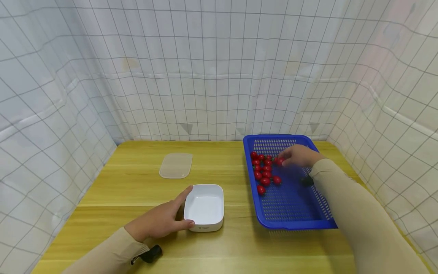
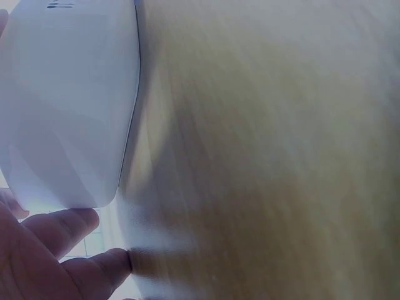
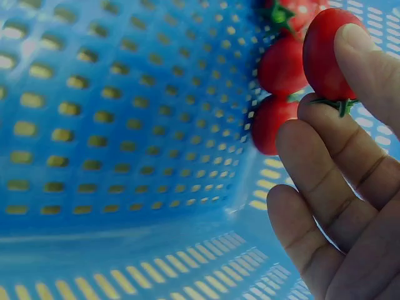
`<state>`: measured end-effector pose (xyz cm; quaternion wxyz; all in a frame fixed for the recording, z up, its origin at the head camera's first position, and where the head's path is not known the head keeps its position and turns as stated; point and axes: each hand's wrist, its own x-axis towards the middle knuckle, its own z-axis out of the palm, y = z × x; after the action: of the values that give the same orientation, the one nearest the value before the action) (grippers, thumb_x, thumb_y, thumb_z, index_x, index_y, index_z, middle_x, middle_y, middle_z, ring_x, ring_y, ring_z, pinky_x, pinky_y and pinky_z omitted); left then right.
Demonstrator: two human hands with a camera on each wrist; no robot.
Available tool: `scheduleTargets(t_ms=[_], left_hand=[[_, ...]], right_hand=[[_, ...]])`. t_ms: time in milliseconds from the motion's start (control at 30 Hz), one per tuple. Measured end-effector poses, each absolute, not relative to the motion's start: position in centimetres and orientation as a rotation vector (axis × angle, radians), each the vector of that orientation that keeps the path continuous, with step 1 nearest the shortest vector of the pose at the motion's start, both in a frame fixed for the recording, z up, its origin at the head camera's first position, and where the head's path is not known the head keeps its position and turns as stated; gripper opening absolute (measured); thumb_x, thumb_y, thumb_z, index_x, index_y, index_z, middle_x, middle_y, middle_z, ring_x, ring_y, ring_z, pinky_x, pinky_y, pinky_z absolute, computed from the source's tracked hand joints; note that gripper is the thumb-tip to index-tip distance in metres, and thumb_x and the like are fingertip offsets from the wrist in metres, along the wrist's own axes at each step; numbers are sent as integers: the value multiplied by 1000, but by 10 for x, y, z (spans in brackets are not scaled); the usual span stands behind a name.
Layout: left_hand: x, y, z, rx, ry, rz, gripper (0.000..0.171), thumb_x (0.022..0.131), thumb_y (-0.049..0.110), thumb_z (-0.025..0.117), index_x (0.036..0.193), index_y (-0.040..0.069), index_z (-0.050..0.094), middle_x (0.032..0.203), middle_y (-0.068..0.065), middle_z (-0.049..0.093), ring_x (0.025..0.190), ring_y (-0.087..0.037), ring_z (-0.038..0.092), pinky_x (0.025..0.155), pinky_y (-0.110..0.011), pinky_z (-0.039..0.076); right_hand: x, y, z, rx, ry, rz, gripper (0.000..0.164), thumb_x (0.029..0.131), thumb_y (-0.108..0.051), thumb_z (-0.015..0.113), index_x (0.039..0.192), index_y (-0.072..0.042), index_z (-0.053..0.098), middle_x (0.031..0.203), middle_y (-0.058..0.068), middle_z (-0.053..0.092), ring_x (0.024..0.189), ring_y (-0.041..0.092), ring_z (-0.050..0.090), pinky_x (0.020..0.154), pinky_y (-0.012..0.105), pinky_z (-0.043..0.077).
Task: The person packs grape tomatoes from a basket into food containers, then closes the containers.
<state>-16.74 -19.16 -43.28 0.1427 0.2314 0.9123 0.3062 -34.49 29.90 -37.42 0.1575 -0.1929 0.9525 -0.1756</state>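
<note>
A white, square-cornered container (image 1: pixel 205 205) stands on the wooden table, its inside bare. My left hand (image 1: pixel 164 219) holds it from the left, thumb at the near corner and a finger at the far corner. In the left wrist view, fingertips (image 2: pixel 81 219) meet the container's wall (image 2: pixel 69 112). Over the blue basket (image 1: pixel 287 224), my right hand (image 1: pixel 301 155) pinches a cherry tomato (image 3: pixel 326 56) between thumb and index finger, its green stem end downward in the right wrist view. Several more cherry tomatoes (image 1: pixel 265 181) lie along the basket's left side.
A translucent flat lid (image 1: pixel 176 166) lies on the table (image 1: pixel 130 190) behind the container. White grid-patterned curtains (image 1: pixel 212 76) enclose the table at the back and both sides. A black strap piece (image 1: pixel 152 254) hangs at the left wrist.
</note>
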Motion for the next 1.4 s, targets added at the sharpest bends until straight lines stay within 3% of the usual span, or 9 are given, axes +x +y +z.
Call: scheduleTargets(t_ms=[233, 700, 867, 1000, 1167, 1400], left_hand=[[-167, -191, -434, 651, 2631, 888, 111, 94, 64, 69, 171, 15, 7, 163, -21, 43, 146, -36, 49, 119, -61, 39], [-167, -192, -432, 663, 2636, 887, 112, 94, 64, 70, 171, 14, 6, 161, -23, 45, 145, -38, 51, 118, -62, 39], [-166, -192, -432, 657, 2645, 876, 111, 94, 64, 70, 171, 14, 7, 161, -24, 45, 144, -39, 51, 118, -62, 39], [-167, -192, -432, 651, 2651, 865, 111, 94, 65, 70, 171, 16, 7, 160, -24, 47, 143, -40, 52, 117, -62, 40], [-167, -192, -432, 651, 2641, 872, 111, 94, 65, 70, 171, 15, 7, 161, -25, 45, 145, -41, 50, 118, -63, 39], [-168, -192, -433, 652, 2645, 867, 111, 94, 64, 69, 171, 15, 7, 161, -25, 44, 146, -42, 49, 119, -63, 38]], right_hand=[[-346, 288, -359, -628, 2771, -510, 35, 99, -21, 73, 131, -7, 73, 123, 14, 77, 116, 32, 71, 102, 54, 55], [-337, 243, -325, -685, 2753, -621, 34, 100, -22, 74, 133, -15, 73, 124, 3, 76, 113, 23, 67, 104, 51, 51], [-332, 219, -318, -779, 2706, -649, 33, 99, -21, 75, 132, -17, 74, 126, 1, 76, 121, 23, 65, 109, 51, 49], [-326, 199, -312, -831, 2657, -646, 30, 99, -22, 74, 130, -21, 75, 120, -3, 77, 115, 20, 66, 108, 49, 50], [-317, 172, -310, -875, 2595, -682, 31, 98, -22, 76, 129, -20, 75, 114, -4, 77, 101, 15, 67, 97, 38, 54], [-308, 137, -312, -971, 2508, -643, 28, 98, -19, 76, 126, -19, 75, 107, -5, 78, 98, 12, 69, 93, 33, 55]])
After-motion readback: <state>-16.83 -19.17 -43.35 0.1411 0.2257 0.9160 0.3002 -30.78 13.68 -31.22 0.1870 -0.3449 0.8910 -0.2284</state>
